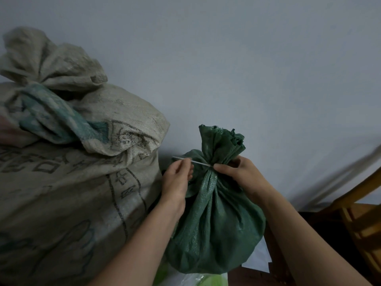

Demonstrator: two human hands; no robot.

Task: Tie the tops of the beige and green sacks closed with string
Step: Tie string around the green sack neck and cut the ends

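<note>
A small green woven sack [216, 219] stands upright in the middle, its top gathered into a ruffled neck. A thin white string [198, 162] runs taut from that neck out to the left. My left hand [178, 178] pinches the string's free end beside the sack. My right hand [239, 172] grips the gathered neck from the right, thumb at the string's wrap. To the left stands a large beige sack [72, 182] with printed markings, its top bunched and bound with a teal cloth strip [57, 116].
A pale wall [226, 69] rises close behind both sacks. A wooden chair frame [358, 219] stands at the right. White paper and a light green plastic bag [206, 280] lie under the green sack at the bottom edge.
</note>
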